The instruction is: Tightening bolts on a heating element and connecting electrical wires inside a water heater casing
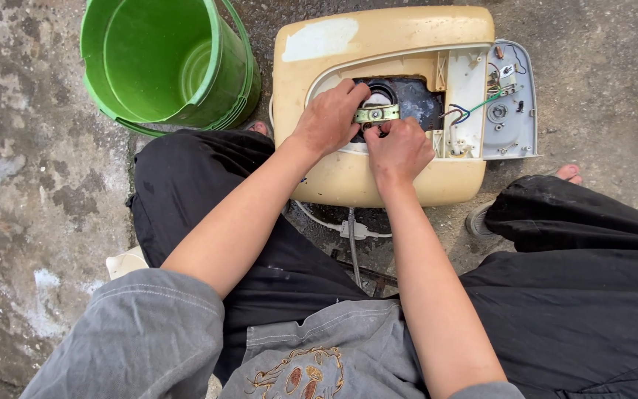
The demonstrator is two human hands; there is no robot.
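We hold a small greenish metal bracket (376,114) over the dark opening (415,100) in the top of a cream plastic appliance casing (378,33) that lies on the concrete ground (31,185). Our left hand (328,118) pinches the bracket's left end, fingers closed on it. Our right hand (399,150) grips it from below, fingers curled tight. Just right of the opening, a grey panel (515,122) shows coloured wires (474,109). A green bucket (167,63) stands near the casing's left side.
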